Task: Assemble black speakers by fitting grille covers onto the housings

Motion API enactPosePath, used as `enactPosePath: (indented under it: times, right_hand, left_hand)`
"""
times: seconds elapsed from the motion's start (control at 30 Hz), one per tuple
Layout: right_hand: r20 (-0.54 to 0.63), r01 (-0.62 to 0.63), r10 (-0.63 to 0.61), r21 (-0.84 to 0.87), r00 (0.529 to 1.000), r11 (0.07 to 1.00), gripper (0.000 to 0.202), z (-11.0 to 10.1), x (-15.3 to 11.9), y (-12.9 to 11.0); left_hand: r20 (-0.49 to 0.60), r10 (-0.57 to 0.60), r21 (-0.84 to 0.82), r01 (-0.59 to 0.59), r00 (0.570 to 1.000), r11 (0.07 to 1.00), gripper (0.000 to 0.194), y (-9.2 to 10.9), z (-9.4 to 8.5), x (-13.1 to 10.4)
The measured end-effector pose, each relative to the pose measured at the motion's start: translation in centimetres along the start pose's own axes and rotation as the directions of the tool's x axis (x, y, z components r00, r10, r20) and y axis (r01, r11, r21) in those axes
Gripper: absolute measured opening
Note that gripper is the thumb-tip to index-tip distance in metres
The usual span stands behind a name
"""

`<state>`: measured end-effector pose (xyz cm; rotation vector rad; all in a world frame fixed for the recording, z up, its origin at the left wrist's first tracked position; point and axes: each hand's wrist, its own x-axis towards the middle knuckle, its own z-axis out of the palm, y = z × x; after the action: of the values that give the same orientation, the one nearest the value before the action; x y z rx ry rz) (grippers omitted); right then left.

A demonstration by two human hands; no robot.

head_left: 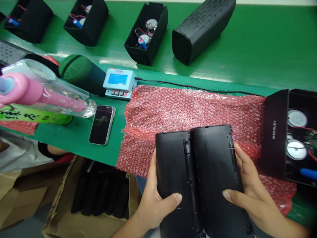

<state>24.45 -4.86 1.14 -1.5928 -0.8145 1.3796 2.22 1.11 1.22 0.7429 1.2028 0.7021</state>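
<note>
The left hand (160, 208) grasps the left black shell (170, 165), and the right hand (255, 195) grasps the right black shell (215, 155). Each thumb presses on the face of its shell, with the fingers around the outer side. The 2 shells lie side by side, touching near their far ends, and are held over the near edge of the surface (79, 138) and the near part of the red bubble wrap (188, 109).

At the wrap's right end sits an open black housing (274, 132) marked MERKURY, with 2 pale discs, red wires and part of a blue item (308, 173) inside. A light-blue device (119, 82) with a screen is just beyond the wrap's far left corner, and a black cable (198, 87) runs from it along the wrap's far side. A phone (101, 125) lies left of the wrap; a dark green speaker (81, 74) and a pink-topped clear bottle (59, 97) are farther left.

Toward the far edge are 3 open black housings (147, 33) with blue cylinders and wires, and 1 textured black speaker (201, 29). Below the near edge, a cardboard box (60, 198) holds black pieces (101, 191). At left, a person's arm (55, 151) shows.
</note>
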Motion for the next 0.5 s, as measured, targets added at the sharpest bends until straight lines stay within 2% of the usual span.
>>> enactPosePath:
  times: [0.17,0.37,0.5]
  right_hand:
    - [0.018,-0.009,0.008,0.057,1.000,0.998,0.083,0.0,0.1,-0.1]
    - [0.084,0.007,-0.019,0.144,0.996,0.990,0.085,0.0,0.4,-0.5]
    - [0.090,0.015,-0.029,0.151,0.996,0.988,0.085,0.0,0.4,-0.4]
  left_hand:
    - [-0.037,0.004,0.061,-0.002,0.999,0.998,0.103,0.0,0.0,0.0]
    - [-0.191,0.022,0.148,0.007,0.981,0.989,0.099,0.1,0.9,-0.1]
    - [-0.193,0.011,0.170,0.023,0.981,0.985,0.103,0.4,1.3,0.1]
